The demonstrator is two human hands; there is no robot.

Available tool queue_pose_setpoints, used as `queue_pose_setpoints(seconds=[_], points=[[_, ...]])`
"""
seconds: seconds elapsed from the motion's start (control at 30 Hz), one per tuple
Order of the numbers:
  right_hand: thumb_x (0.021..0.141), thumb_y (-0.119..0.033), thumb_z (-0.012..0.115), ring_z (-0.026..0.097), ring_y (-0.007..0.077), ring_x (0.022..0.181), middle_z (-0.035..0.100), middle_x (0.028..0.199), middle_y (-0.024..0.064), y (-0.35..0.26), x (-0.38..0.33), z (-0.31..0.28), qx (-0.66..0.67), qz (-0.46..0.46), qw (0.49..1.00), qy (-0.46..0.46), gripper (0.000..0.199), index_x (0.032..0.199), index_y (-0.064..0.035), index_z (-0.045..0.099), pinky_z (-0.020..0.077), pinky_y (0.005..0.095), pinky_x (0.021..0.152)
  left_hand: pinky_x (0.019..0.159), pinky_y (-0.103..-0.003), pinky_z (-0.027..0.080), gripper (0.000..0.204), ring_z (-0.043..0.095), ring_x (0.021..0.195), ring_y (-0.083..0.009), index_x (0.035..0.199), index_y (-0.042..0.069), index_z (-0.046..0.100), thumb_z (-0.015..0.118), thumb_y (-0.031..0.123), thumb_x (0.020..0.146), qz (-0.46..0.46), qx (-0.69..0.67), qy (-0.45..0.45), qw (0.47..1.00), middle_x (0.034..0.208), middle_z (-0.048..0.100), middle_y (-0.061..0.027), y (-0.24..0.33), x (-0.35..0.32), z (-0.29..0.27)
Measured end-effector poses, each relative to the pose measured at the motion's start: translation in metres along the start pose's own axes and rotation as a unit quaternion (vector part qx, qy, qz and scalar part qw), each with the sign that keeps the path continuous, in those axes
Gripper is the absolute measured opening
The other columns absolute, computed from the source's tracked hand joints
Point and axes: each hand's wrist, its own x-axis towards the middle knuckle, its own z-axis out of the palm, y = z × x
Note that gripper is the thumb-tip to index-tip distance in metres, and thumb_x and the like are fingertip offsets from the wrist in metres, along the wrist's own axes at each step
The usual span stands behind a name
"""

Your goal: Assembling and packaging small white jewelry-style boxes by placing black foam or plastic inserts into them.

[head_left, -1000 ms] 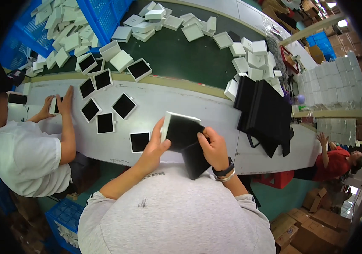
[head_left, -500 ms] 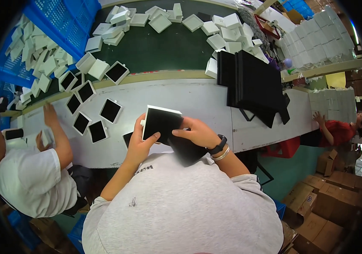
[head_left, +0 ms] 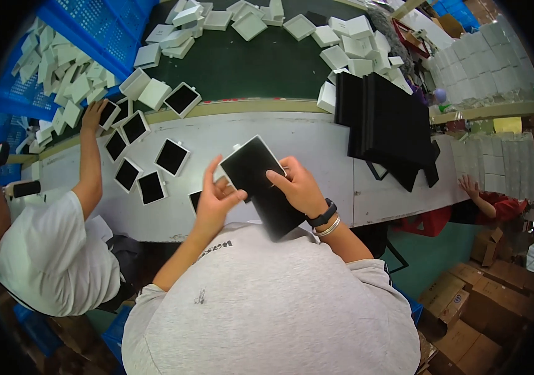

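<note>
In front of my chest is a shallow white box (head_left: 251,164) with a black face and a small white tab, tilted with one corner up. My right hand (head_left: 301,187) pinches its right side, thumb on the black face. Below it hangs a dark sheet (head_left: 274,217), partly under the box and my right hand; how it is held is hidden. My left hand (head_left: 217,200) is at the box's left edge, fingers and thumb spread; whether a fingertip touches it is unclear. Another black-faced box (head_left: 195,200) lies beside my left hand, mostly covered.
Several black-faced white boxes (head_left: 172,157) lie on the grey table (head_left: 248,128) to the left. A co-worker's hand (head_left: 94,114) reaches to one there. Stacked black sheets (head_left: 395,125) stand at right. White boxes line the green belt (head_left: 242,69) and fill a blue crate (head_left: 101,40).
The box has turned in my right hand and risen slightly. My left fingers have loosened from its edge and spread. The co-worker's arm has reached forward to the boxes.
</note>
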Motion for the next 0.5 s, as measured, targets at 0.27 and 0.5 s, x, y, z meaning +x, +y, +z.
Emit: queue_pose_setpoints(seconds=[0.27, 0.5], points=[[0.086, -0.029, 0.067, 0.065, 0.0208, 0.080, 0.066, 0.088, 0.0141, 0.026, 0.011, 0.015, 0.071, 0.018, 0.997, 0.023, 0.041, 0.108, 0.0012, 0.049, 0.0500, 0.0316, 0.072, 0.091, -0.030, 0.046, 0.091, 0.054, 0.111, -0.0184, 0.150, 0.014, 0.007, 0.060, -0.012, 0.080, 0.157, -0.171, -0.025, 0.972, 0.125, 0.052, -0.0149, -0.021, 0.009, 0.003], [0.083, -0.017, 0.067, 0.061, 0.0184, 0.095, 0.064, 0.105, 0.0116, 0.011, 0.015, 0.005, -0.100, 0.010, 0.991, -0.084, 0.039, 0.116, -0.0002, 0.054, 0.0483, 0.0301, 0.081, 0.093, -0.030, 0.042, 0.080, 0.053, 0.110, -0.0174, 0.149, 0.014, 0.017, 0.058, -0.006, 0.083, 0.145, -0.091, -0.036, 0.985, 0.123, 0.053, -0.0110, -0.020, 0.017, -0.005]])
